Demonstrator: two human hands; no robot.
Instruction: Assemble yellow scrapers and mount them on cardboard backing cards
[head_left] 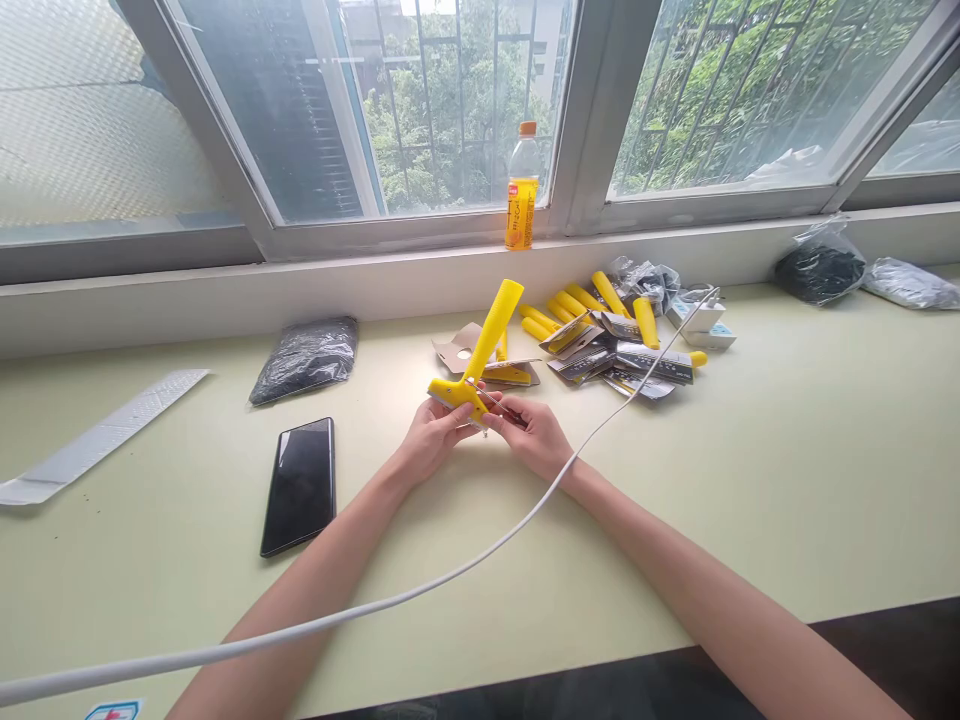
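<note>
A yellow scraper [493,335] with a thick round handle is tilted above the table, its handle pointing up and away. My left hand [431,438] grips the scraper's wide head, fingers closed round its lower edge. Close against it on the right, my right hand [538,432] is closed on a thin metal tool [501,402] that reaches to the scraper head. Its exact kind is too small to tell, and my fingers cover much of it. Behind the hands, an opened cardboard package [457,352] lies beside another yellow scraper [510,376].
Several packaged yellow scrapers [615,350] are heaped beyond my right hand. A white cable [450,577] crosses over both forearms to a power strip [701,318]. A phone [298,487], a black plastic-wrapped pack [307,360] and a silvery strip [105,437] lie left. A bottle [522,205] stands on the sill.
</note>
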